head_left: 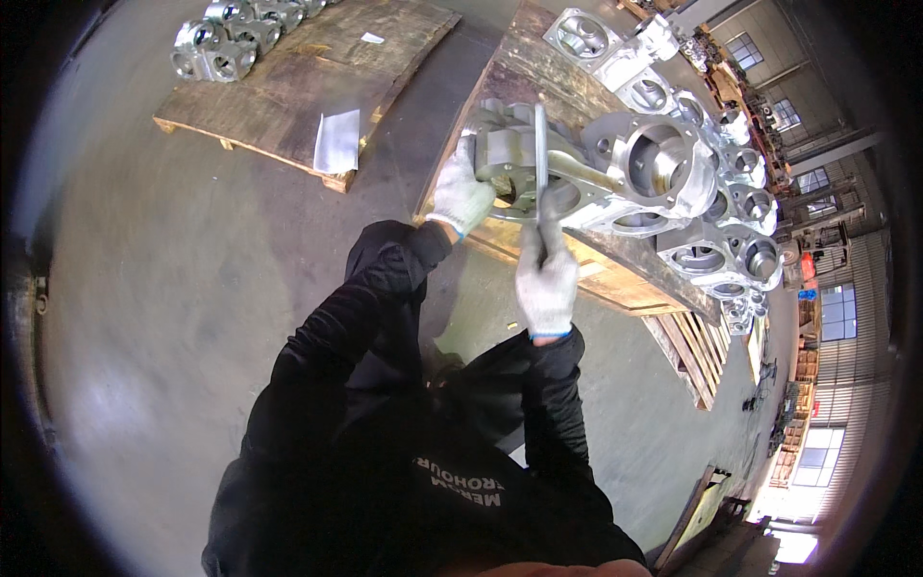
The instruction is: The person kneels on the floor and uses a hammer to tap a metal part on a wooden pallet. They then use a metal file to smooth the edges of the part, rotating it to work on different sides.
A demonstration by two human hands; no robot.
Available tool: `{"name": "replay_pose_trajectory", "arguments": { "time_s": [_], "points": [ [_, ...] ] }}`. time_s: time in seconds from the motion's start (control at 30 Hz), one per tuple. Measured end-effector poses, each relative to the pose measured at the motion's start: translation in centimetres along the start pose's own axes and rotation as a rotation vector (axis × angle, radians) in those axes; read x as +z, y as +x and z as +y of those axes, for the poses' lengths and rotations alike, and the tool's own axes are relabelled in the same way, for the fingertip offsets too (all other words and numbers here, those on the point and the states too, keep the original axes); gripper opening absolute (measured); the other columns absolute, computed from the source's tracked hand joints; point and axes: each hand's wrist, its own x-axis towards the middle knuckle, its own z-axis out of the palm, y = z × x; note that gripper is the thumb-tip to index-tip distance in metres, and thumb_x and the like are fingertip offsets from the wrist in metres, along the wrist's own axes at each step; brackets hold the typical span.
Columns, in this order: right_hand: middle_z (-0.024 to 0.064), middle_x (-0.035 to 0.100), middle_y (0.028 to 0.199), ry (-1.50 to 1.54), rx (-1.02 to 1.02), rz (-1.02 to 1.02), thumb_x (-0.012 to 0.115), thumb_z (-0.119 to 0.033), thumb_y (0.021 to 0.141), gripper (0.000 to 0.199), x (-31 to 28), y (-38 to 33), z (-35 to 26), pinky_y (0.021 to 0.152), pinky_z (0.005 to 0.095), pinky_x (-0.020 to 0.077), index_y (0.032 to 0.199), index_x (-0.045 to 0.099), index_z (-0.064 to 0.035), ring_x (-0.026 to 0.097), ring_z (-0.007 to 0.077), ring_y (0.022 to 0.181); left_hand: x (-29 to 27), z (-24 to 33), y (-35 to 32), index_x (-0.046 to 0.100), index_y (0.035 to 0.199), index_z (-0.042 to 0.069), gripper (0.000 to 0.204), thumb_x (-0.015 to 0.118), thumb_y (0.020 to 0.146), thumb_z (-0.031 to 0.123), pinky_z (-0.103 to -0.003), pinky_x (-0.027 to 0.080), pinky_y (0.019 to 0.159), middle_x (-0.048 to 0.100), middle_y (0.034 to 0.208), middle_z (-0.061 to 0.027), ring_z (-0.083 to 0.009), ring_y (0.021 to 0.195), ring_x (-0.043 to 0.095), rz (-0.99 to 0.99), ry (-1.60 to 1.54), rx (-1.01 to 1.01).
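A silvery metal casting [510, 159] with openings and a flange seen nearly edge-on is at the near left end of a wooden pallet [524, 72]. My left hand [463, 195], in a white glove, grips its left side, the fingers partly hidden behind the metal. My right hand [546, 279], gloved too, has its somewhat blurred fingers closed at the lower edge of the flange. Just right of it lies a larger casting [659, 168] with a wide round bore, close against the piece between my hands.
More castings [707, 255] crowd the right side of the pallet. Another wooden pallet [317, 72] at the far left carries castings [216, 48] and a white sheet of paper [337, 141] at its near corner. A slatted pallet [687, 356] lies at the right.
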Motion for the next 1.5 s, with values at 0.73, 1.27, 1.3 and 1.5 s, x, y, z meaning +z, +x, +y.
{"name": "replay_pose_trajectory", "arguments": {
  "time_s": [0.73,1.27,1.3,1.5],
  "points": [
    [0.0198,0.073,0.087,-0.065,-0.104,-0.058,0.061,-0.015,0.099,0.047,1.9,-0.2,-0.7,0.064,0.0400,0.0533,0.146,0.056,-0.0126,0.071,0.0316,0.070,0.3,-1.0,0.6,0.043,0.145,0.000,0.073,0.064,0.075,0.007,-0.052,0.051,0.093,0.064,0.117,-0.0311,-0.0494,0.110,0.061,0.011,-0.012,0.067],
    [0.0219,0.070,0.083,-0.036,-0.104,-0.204,0.064,-0.021,0.097,0.041,2.8,-0.1,-2.0,0.063,0.0453,0.0552,0.138,0.062,-0.0140,0.070,0.0385,0.073,1.2,-3.5,2.2,0.055,0.131,0.002,0.045,0.066,0.094,0.023,-0.040,0.053,0.086,0.067,0.111,-0.0189,-0.0308,0.101,0.067,-0.176,-0.108,-0.107],
    [0.0214,0.073,0.093,0.017,-0.224,-0.138,0.065,-0.019,0.097,0.047,2.0,-0.8,-1.4,0.066,0.0426,0.0570,0.143,0.059,-0.0146,0.073,0.0371,0.077,1.1,-3.4,1.9,0.050,0.136,0.003,0.055,0.070,0.089,0.023,-0.040,0.054,0.090,0.068,0.112,-0.0203,-0.0325,0.105,0.067,-0.070,-0.115,0.121],
    [-0.0024,0.058,0.077,0.123,0.028,-0.060,0.056,-0.012,0.105,0.046,-6.1,-2.6,1.8,0.060,0.0229,0.0447,0.151,0.051,-0.0077,0.048,0.0046,0.066,-1.5,-1.2,-3.5,0.045,0.132,-0.002,0.078,0.091,0.072,0.018,-0.042,0.050,0.096,0.057,0.116,-0.0183,-0.0313,0.109,0.059,0.404,-0.044,0.348]
  ]
}}
